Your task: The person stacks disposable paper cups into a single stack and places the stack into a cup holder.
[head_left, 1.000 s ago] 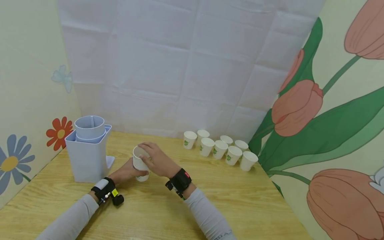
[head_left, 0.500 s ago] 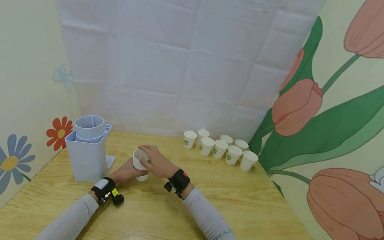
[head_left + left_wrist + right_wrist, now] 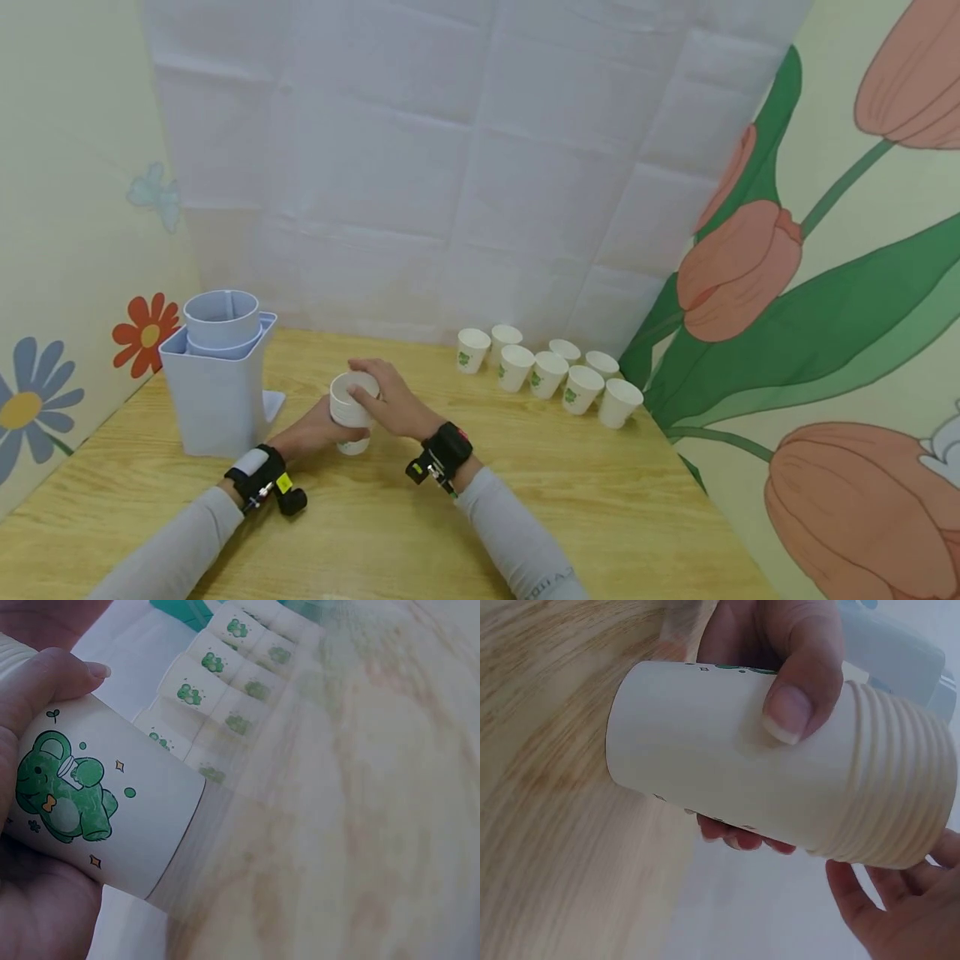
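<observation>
My left hand [image 3: 318,427] grips a nested stack of white paper cups [image 3: 351,408] upright at the table's left middle. In the left wrist view, the lowest cup [image 3: 142,802] shows a printed green bear, its base close over the wood. Its thumb [image 3: 799,705] lies across the cup's side in the right wrist view, below several stacked rims [image 3: 900,780]. My right hand [image 3: 397,404] is at the top of the stack, thumb over the mouth and fingers bent round the far rim; its fingertips are right at the rims in the right wrist view.
A pale blue square bin [image 3: 213,400] with a round container [image 3: 221,321] in its top stands at the left. Several separate paper cups [image 3: 550,375] stand upright at the back right. A white sheet [image 3: 420,167] hangs behind the wooden table [image 3: 480,517].
My right hand has shifted slightly so that more of the top cup's mouth shows, its thumb now over the opening. The left hand and the stack stay in nearly the same place.
</observation>
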Demonstrator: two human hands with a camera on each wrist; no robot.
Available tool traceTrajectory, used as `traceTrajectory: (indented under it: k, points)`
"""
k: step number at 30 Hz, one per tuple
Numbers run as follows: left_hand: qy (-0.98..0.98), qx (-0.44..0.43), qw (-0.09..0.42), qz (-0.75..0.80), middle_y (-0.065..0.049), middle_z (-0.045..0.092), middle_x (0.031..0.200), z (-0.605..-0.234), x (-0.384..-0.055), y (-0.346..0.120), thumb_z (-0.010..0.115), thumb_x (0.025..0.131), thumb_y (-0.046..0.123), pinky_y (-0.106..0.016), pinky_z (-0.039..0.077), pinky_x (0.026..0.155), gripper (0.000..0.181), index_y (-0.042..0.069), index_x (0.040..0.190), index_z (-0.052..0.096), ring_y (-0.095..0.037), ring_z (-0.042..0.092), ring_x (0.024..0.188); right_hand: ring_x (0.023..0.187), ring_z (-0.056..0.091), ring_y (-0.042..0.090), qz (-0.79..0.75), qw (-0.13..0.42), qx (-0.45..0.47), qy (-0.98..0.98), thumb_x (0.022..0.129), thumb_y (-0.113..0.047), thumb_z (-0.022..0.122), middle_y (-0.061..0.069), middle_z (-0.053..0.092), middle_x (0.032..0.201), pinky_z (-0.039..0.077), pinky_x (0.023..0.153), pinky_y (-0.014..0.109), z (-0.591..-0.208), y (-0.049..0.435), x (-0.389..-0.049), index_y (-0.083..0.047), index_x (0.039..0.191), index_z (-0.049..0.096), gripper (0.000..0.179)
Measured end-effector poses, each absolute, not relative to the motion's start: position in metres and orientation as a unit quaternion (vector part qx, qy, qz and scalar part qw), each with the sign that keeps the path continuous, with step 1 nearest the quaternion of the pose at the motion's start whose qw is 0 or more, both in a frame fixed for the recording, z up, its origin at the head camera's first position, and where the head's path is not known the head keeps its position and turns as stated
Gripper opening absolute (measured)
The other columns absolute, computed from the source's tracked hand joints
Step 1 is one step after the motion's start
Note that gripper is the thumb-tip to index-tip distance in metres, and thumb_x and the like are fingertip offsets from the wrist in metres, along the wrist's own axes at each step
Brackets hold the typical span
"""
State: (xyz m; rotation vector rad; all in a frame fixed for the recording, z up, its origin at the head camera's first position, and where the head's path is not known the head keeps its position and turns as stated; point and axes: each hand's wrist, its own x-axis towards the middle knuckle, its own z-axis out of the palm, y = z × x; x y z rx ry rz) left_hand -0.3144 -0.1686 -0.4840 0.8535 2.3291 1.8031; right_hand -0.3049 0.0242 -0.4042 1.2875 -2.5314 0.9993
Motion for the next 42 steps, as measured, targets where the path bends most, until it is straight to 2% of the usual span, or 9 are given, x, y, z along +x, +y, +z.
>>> traceTrajectory:
  k: [5,11,15,17,21,23,30,37,42]
  points:
    - [0.764,0.272,0.039,0.583,-0.020,0.058,0.132,-0.481,-0.316,-0.171,0.081,0.084,0.014,-0.051,0.040,0.106,0.075,-0.003,0.144,0.040,-0.030,0.056,0.119,0.122,0.055,0.030,0.413,0.069,0.393,-0.819,0.111,-0.032,0.040,0.020,0.053,0.142,0.048,0.099,0.037,-0.410,0.030,-0.326,-0.002,0.149,0.045,0.049]
    - [0.767,0.261,0.042,0.584,-0.018,0.061,0.128,-0.481,-0.311,-0.169,0.083,0.083,0.015,-0.043,0.042,0.102,0.074,-0.004,0.142,0.042,-0.024,0.057,0.113,0.119,0.054,0.035,0.419,0.139,0.325,-0.837,0.108,-0.019,0.048,0.021,0.056,0.135,0.049,0.096,0.045,-0.426,0.055,-0.362,0.003,0.139,0.055,0.039]
    - [0.769,0.255,0.043,0.584,-0.018,0.061,0.127,-0.480,-0.309,-0.169,0.083,0.083,0.016,-0.040,0.042,0.101,0.075,-0.005,0.142,0.041,-0.022,0.057,0.111,0.124,0.048,0.039,0.382,0.169,0.289,-0.862,0.102,-0.013,0.055,0.025,0.053,0.135,0.043,0.102,0.052,-0.433,0.075,-0.385,0.005,0.135,0.058,0.038]
    - [0.771,0.252,0.042,0.584,-0.017,0.061,0.126,-0.482,-0.309,-0.169,0.083,0.083,0.016,-0.040,0.043,0.100,0.074,-0.004,0.141,0.042,-0.021,0.058,0.111,0.127,0.044,0.042,0.363,0.175,0.281,-0.871,0.099,-0.009,0.057,0.028,0.049,0.135,0.037,0.108,0.056,-0.433,0.084,-0.394,0.006,0.133,0.058,0.037]
    - [0.768,0.259,0.044,0.585,-0.017,0.061,0.125,-0.486,-0.311,-0.170,0.083,0.083,0.014,-0.039,0.044,0.099,0.074,-0.005,0.141,0.042,-0.022,0.058,0.110,0.130,0.037,0.046,0.319,0.186,0.258,-0.893,0.095,-0.006,0.062,0.029,0.045,0.137,0.030,0.109,0.060,-0.431,0.099,-0.413,0.005,0.132,0.059,0.038]
    - [0.763,0.265,0.046,0.588,-0.017,0.061,0.125,-0.487,-0.311,-0.170,0.083,0.083,0.014,-0.040,0.044,0.099,0.074,-0.005,0.141,0.042,-0.023,0.057,0.110,0.132,0.034,0.047,0.296,0.189,0.239,-0.905,0.094,-0.009,0.064,0.029,0.044,0.140,0.031,0.107,0.061,-0.430,0.106,-0.423,0.003,0.133,0.059,0.042]
    - [0.754,0.285,0.038,0.590,-0.016,0.061,0.122,-0.488,-0.313,-0.168,0.083,0.083,0.013,-0.042,0.044,0.099,0.072,-0.005,0.140,0.042,-0.024,0.057,0.109,0.142,0.026,0.049,0.215,0.149,0.168,-0.950,0.090,-0.018,0.067,0.030,0.033,0.154,0.028,0.112,0.063,-0.422,0.128,-0.449,-0.002,0.148,0.047,0.063]
    - [0.762,0.261,0.049,0.591,-0.017,0.060,0.128,-0.485,-0.309,-0.166,0.082,0.083,0.013,-0.046,0.042,0.103,0.075,-0.004,0.143,0.041,-0.027,0.056,0.114,0.148,0.017,0.051,0.166,0.102,0.139,-0.971,0.089,-0.020,0.072,0.029,0.023,0.162,0.017,0.117,0.067,-0.423,0.148,-0.464,-0.007,0.156,0.036,0.077]
    - [0.765,0.252,0.052,0.590,-0.017,0.058,0.131,-0.482,-0.309,-0.168,0.081,0.085,0.014,-0.051,0.039,0.106,0.076,-0.002,0.145,0.039,-0.029,0.055,0.118,0.149,0.020,0.049,0.094,0.071,0.121,-0.986,0.092,-0.028,0.073,0.025,0.024,0.163,0.018,0.119,0.065,-0.429,0.154,-0.483,-0.016,0.159,0.032,0.080]
